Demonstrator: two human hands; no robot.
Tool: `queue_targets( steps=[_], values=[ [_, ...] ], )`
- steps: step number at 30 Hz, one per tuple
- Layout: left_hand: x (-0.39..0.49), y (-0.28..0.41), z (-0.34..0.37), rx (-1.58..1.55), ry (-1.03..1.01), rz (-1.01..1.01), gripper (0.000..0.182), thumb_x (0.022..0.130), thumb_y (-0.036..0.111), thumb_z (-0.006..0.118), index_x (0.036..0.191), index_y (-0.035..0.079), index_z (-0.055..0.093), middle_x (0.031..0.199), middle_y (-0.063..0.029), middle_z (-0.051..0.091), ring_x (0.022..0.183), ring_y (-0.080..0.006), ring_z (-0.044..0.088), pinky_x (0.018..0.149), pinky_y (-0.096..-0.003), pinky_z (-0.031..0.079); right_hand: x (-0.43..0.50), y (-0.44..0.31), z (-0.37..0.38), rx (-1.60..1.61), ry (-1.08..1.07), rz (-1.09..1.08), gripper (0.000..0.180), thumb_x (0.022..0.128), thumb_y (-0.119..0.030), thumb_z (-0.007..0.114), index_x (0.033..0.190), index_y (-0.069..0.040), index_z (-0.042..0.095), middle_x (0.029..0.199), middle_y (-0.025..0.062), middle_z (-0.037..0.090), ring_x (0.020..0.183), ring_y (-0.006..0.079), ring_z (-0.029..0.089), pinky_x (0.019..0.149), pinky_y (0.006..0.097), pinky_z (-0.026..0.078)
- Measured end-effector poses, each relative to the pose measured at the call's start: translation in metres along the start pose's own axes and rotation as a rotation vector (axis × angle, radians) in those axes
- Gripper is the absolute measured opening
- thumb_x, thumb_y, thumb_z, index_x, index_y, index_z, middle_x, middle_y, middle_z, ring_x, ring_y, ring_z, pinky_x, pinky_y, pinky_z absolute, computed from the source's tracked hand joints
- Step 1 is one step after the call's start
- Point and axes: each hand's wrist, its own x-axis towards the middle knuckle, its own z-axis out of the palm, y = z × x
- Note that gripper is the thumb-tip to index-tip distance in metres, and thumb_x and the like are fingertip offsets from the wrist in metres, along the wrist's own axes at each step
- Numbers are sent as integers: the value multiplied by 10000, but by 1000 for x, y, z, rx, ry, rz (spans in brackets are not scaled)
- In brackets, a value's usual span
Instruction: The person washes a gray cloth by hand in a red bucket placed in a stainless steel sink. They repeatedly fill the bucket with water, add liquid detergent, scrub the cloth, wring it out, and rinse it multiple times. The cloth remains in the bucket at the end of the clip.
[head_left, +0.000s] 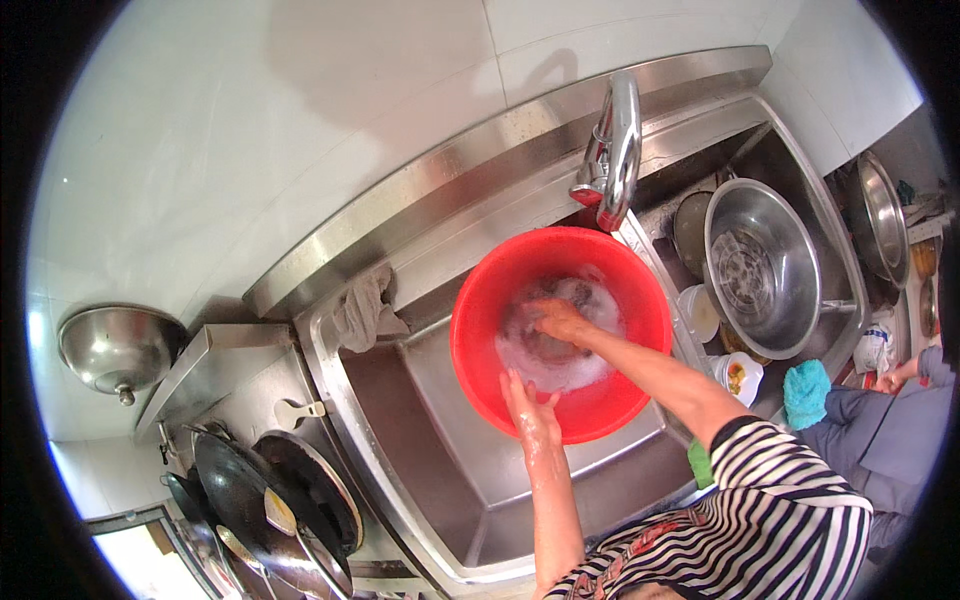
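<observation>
A red plastic basin (652, 300) with foamy water (540, 360) stands in the left bowl of a stainless-steel double sink (450, 442). My right hand (561, 319) reaches down into the suds, its fingertips partly hidden; whether it holds anything under the foam I cannot tell. Over the basin's near left edge is my left hand (534, 416), wet, with fingers spread and nothing in it. The chrome faucet (621, 150) rises behind the basin, its spout end close to the far rim.
In the right sink bowl are a large metal basin (763, 262), a white bowl with food bits (739, 379) and other dishes. A grey rag (364, 311) hangs at the left corner. Woks (240, 487) stand at left. Another person's hand (892, 377) shows at right, beyond a turquoise cloth (806, 394).
</observation>
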Motion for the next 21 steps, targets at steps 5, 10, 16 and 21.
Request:
queue_targets(
  steps=[5,10,16,21],
  values=[
    [4,28,12,-140,-92,66,700,825,582,482,1318,99,371,1339,-89,387,1229,-276,360,950,-526,361,-70,-147,-66,-5,-246,-240,434,679,-256,570,1098,-155,616,1025,142,626,974,308,587,834,395,459],
    [-2,1,4,-375,-367,245,534,897,457,416,1258,65,439,1204,-85,530,1086,-236,519,959,-381,411,-143,-199,-81,-138,-171,-535,358,655,-221,627,1012,-201,642,833,55,573,810,263,556,704,386,464],
    [11,-10,9,-336,-340,134,500,901,419,429,1248,59,444,1205,-87,522,1088,-231,516,949,-382,415,-119,-177,-22,-212,191,-520,263,607,-233,680,844,-150,604,763,59,528,759,258,530,660,398,439],
    [35,-12,13,-153,-311,176,473,904,387,440,1240,54,449,1206,-88,516,1090,-226,513,940,-383,418,-34,-164,-29,-405,511,-536,288,590,-266,703,788,-111,564,758,85,556,746,266,556,653,391,456]
  ],
)
